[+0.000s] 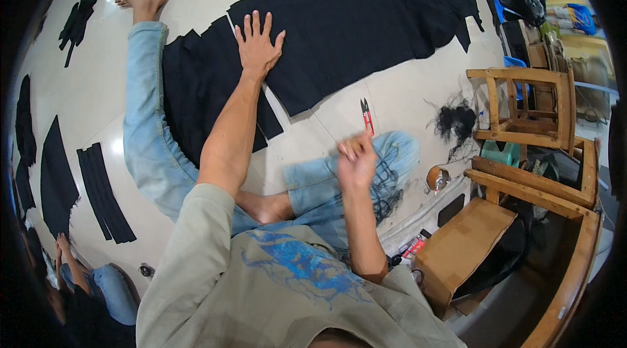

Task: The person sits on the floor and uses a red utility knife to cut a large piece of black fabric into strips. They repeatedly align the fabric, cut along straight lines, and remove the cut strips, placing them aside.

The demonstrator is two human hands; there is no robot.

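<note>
My left hand [259, 47] lies flat with spread fingers on a large piece of black cloth [353, 24] on the floor. Its wrist crosses the edge where that piece meets a second piece of black cloth [199, 80] beside my stretched-out left leg. Over my bent right knee, my right hand [356, 157] is closed with curled fingers, a little blurred; whatever it may hold is too small to make out. Just beyond it, thread snips [366, 116] with red handles and dark blades rest on the floor. Loose black threads [388, 194] cling to my jeans near that hand.
More cut black cloth strips [104, 191] lie at the left, and another person's hands [63, 243] touch a dark piece there. On the right are a tangle of black thread [455, 119], a tape roll [437, 179], a wooden stool [522, 109] and a cardboard box [464, 243].
</note>
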